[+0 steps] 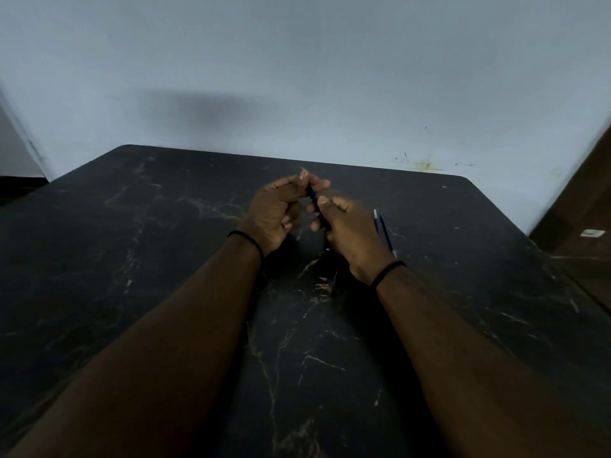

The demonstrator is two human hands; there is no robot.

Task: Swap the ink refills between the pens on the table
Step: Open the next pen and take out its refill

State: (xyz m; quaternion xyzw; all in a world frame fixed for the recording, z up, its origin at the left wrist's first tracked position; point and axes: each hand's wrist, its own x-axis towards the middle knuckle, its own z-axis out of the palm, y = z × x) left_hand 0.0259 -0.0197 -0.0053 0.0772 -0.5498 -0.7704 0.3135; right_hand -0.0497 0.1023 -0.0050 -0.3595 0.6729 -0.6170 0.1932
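Observation:
Both hands are raised over the middle of the black marble table (165,246) and hold one dark pen (312,194) between them. My left hand (276,213) pinches the pen's upper end with thumb and fingers. My right hand (350,233) grips its lower part, and a small bluish end (327,249) shows below that palm. Two thin ink refills (385,231), one pale-tipped and one dark blue, lie side by side on the table just right of my right hand. Most of the pen is hidden by my fingers.
A pale wall stands right behind the table's far edge. A brown wooden panel (582,206) rises at the right, with a small white object (593,232) beside it. Both wrists wear thin black bands.

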